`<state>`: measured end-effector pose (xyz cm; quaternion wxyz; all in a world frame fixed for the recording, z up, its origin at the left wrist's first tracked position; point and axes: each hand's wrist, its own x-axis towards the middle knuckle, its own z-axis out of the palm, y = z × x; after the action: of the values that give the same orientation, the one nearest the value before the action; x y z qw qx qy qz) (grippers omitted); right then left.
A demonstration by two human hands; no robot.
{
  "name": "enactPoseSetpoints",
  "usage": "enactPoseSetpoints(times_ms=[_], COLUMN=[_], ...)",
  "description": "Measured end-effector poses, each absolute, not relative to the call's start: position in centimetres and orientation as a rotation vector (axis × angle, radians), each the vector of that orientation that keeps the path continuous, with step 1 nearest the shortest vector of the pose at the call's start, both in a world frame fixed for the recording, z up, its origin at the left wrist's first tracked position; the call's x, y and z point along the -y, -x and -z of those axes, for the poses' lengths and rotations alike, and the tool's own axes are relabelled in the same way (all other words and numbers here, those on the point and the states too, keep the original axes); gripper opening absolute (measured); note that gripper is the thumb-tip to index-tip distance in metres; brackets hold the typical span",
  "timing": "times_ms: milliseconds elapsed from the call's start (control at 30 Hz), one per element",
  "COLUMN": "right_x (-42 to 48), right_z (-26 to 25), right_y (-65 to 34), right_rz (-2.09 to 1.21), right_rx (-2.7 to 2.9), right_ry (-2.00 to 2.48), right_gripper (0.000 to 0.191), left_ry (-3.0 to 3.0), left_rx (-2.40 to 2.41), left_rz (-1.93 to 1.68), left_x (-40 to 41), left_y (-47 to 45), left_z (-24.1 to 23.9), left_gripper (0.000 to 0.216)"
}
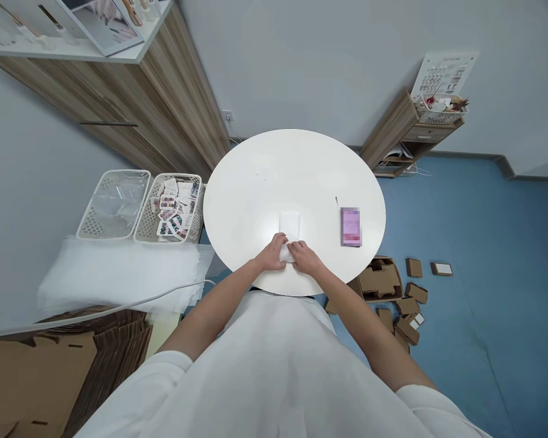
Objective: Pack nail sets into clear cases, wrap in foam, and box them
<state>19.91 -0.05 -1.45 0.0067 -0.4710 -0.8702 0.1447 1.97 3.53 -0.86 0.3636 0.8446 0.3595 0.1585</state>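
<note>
Two bare hands are brought together at the near side of the bench [256,170], w/ the white wrap [290,224] btwn & just beyond them. By the L hand [273,252], half curled, the wrap's near end is held btwn thumb & fingers. By the R hand [304,257], fingers curled, the same end is touched; whether it's pinched can't be told. Right of the R hand, a pixelated purple block [351,227] is seen, w/ a tiny dark item [337,199] just beyond. Well left of the L hand, foam sheets [123,271] are stacked, w/ 2 white baskets [141,230] beyond. Low right of the R hand, small cardboard boxes [416,293] are scattered on the blue floor [493,267].
</note>
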Motion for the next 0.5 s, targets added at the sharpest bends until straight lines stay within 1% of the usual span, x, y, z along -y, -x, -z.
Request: enactPoseSetpoints(times_ms=[100, 167, 300, 500], right_x=[0.3, 0.6, 1.0, 2.2], right_z=[1.4, 1.4, 1.5, 1.6], right_y=[-20.0, -20.1, -20.1, -20.4], right_rz=[-0.465, -0.437, -0.454, -0.718], right_rx=[2.713, 2.685, 2.65, 2.587], right_ry=[1.495, 1.525, 1.546, 1.363], right_gripper=[0.058, 0.058, 0.059, 0.057], left_ry=[-2.271, -2.336, -2.403, -2.455], left_rx=[-0.946, -0.954, -0.954, -0.878], left_rz=[-0.257, -0.13, -0.036, -0.054], left_x=[-3.6, -3.7, -3.6, -2.7], left_y=[-1.3, -0.9, -0.7, -0.8], left_z=[0.7, 0.7, 1.0, 0.7], left_gripper=[0.086, 0.092, 0.086, 0.075])
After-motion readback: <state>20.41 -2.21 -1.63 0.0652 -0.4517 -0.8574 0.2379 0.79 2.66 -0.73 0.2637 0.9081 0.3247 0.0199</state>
